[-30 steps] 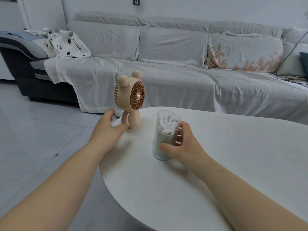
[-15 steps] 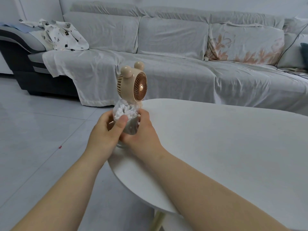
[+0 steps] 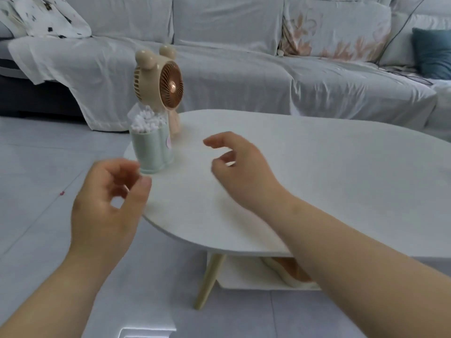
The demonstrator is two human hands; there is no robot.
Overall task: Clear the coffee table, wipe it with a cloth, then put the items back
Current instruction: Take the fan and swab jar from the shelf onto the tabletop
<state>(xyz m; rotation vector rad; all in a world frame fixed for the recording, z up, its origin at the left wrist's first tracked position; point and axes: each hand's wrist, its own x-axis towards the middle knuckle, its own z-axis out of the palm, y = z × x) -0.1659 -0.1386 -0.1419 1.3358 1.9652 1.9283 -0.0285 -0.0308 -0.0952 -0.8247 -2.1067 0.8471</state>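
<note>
A beige bear-eared desk fan (image 3: 158, 86) stands upright at the left end of the white oval coffee table (image 3: 317, 186). Just in front of it stands a pale green container of cotton swabs (image 3: 152, 152), close to the table's left edge. My left hand (image 3: 107, 203) hovers below and left of the container, fingers loosely curled and holding nothing. My right hand (image 3: 241, 167) hangs over the tabletop to the right of the container, fingers relaxed and empty. Neither hand touches either item.
A long sofa under a light grey cover (image 3: 244, 69) runs behind the table, with a floral cushion (image 3: 336, 32) and a teal cushion (image 3: 432, 52). A lower shelf (image 3: 256, 276) beneath the tabletop holds something orange and white. Grey tiled floor (image 3: 36, 167) lies to the left.
Both hands have let go of the swab container, which now stands on the table in front of the fan. The hands have drawn back toward me.
</note>
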